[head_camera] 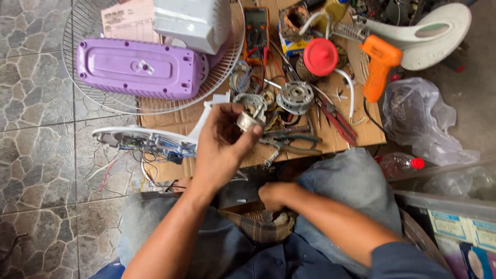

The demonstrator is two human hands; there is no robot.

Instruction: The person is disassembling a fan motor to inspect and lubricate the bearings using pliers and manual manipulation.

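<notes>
My left hand (219, 147) is raised over a cardboard sheet (181, 121) and pinches a small silvery metal motor part (247, 120) between thumb and fingers. My right hand (275, 196) is down low between my knees, fingers curled near a woven basket-like thing (258, 225); what it holds is hidden. Just beyond the left hand lie a round motor stator (295, 96) and another motor housing (251, 103).
A wire fan grille (85, 31) carries a purple plastic cover (137, 68) and a white box (194, 20). A multimeter (256, 31), red lid (320, 56), orange soldering gun (380, 67), pliers (289, 140), white fan base (434, 33), plastic bag (418, 116) and bottle (400, 164) surround.
</notes>
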